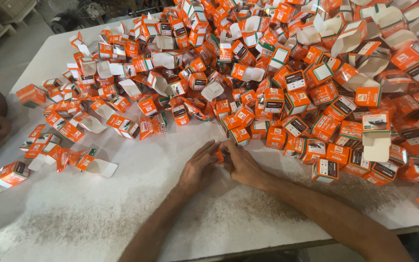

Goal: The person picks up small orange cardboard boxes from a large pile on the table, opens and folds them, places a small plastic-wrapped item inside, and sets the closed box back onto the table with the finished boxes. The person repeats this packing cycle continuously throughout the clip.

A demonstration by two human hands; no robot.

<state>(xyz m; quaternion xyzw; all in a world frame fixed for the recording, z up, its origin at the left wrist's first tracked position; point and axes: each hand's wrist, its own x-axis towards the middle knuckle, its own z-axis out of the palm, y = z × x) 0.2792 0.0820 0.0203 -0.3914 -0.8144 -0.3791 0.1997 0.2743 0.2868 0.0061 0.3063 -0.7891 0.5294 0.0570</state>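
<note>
A wide bare stretch of the worn white table [122, 213] lies between its near edge and the big heap of small orange cardboard boxes [287, 73] covering the far and right side. At the heap's near fringe, the left hand [197, 167] and right hand [241, 165] meet, fingers curled closed together around one small orange cardboard box [219, 155], mostly hidden between them.
</note>
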